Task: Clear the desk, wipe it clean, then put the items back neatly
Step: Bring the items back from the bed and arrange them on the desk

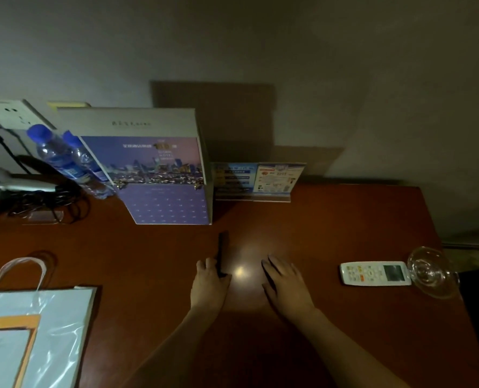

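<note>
We see a reddish-brown desk [330,219] under a grey wall [344,65]. The desk calendar [160,175] is purple and pink, with a city picture and a grid of small dots. The two water bottles [64,158] have blue caps and blue labels. The remote control [375,273] is white with yellow and orange buttons. The paper bag [36,331] is pale blue with an orange frame. The left hand [209,287] holds a black object [221,253].
</note>
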A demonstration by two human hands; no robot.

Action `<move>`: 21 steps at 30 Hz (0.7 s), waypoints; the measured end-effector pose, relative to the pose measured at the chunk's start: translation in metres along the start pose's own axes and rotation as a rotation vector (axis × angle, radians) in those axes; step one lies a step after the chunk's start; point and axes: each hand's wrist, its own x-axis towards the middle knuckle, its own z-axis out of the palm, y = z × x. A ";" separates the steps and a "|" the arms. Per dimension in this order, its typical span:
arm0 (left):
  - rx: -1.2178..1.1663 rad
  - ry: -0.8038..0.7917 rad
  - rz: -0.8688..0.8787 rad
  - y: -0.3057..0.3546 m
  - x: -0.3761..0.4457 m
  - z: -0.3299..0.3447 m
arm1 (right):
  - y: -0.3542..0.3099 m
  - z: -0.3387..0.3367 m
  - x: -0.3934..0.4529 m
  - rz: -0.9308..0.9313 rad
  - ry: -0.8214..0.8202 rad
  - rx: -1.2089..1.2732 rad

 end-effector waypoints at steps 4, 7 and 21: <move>-0.030 0.006 0.035 0.013 0.018 -0.003 | 0.008 -0.004 0.012 0.037 0.027 -0.007; -0.035 0.029 0.031 0.020 0.032 -0.008 | 0.008 -0.007 0.019 0.052 0.044 -0.010; -0.062 0.093 0.031 0.024 0.061 -0.022 | 0.011 0.001 0.028 0.083 0.106 0.016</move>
